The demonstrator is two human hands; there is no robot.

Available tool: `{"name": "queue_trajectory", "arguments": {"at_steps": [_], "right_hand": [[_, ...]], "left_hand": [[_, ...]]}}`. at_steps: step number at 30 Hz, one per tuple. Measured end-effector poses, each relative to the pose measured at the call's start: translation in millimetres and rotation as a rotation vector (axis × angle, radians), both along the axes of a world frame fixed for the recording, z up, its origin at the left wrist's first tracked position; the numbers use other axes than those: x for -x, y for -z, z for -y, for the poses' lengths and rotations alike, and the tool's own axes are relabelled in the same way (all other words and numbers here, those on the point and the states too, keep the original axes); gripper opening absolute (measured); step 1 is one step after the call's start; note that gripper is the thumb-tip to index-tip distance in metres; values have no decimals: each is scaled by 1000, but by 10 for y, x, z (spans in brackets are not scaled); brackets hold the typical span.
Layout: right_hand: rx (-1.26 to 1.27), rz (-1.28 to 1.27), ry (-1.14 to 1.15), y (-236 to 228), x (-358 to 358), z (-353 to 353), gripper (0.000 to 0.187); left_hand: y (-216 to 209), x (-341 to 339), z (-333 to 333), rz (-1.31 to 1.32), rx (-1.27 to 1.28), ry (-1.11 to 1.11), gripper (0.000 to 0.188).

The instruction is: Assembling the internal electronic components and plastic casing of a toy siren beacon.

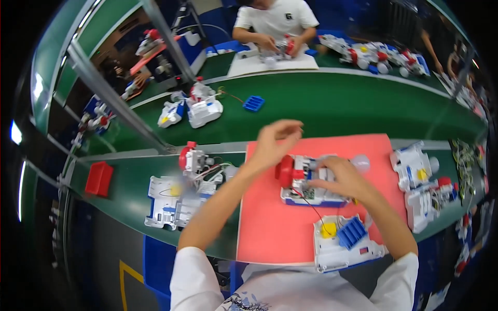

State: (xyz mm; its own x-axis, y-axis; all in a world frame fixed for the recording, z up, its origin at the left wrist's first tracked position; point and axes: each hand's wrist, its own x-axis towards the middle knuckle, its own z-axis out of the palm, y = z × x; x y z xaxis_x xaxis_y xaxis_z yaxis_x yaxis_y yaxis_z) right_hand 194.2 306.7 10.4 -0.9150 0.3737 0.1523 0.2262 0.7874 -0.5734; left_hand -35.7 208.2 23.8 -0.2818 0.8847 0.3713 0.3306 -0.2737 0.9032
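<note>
A white, blue and red toy assembly (301,181) with an exposed circuit board lies on a pink mat (270,228). My right hand (340,179) rests on its right part, fingers curled over it. My left hand (275,141) hovers just above the red round part at its left end, fingers bent, pinched together; whether it holds a small piece is unclear. A thin red wire runs from the assembly to a white cover plate (342,246) with a yellow part and a blue ribbed block, lying nearer to me on the mat.
Partly built toy units (179,194) lie left of the mat, more of them (423,184) to the right. A red bin (98,179) sits at the far left. Across the green table, another person (275,23) works on a similar toy; a blue block (253,103) lies between.
</note>
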Motion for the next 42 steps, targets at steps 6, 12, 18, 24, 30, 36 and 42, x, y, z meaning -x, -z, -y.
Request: {"name": "queue_trajectory", "arguments": {"at_steps": [6, 12, 18, 24, 30, 36, 42], "right_hand": [[-100, -229, 55, -134, -364, 202, 52], [-237, -292, 582, 172, -1481, 295, 28], [-115, -470, 1087, 667, -1969, 655, 26], [-123, -510, 1204, 756, -1701, 683, 16], [-210, -461, 1172, 579, -1655, 786, 16], [-137, -571, 1165, 525, -1645, 825, 15], [-65, -600, 1128, 512, -1629, 820, 10]], "left_hand": [[-297, 3195, 828, -620, 561, -1159, 75], [300, 4486, 1069, -306, 931, -938, 128], [581, 4036, 317, -449, 1181, -864, 148], [626, 4878, 904, -494, 731, -685, 89], [831, 4992, 781, -407, 796, -684, 93], [621, 4839, 697, -865, 947, -904, 78], [35, 3982, 292, -271, 670, -634, 48]]}}
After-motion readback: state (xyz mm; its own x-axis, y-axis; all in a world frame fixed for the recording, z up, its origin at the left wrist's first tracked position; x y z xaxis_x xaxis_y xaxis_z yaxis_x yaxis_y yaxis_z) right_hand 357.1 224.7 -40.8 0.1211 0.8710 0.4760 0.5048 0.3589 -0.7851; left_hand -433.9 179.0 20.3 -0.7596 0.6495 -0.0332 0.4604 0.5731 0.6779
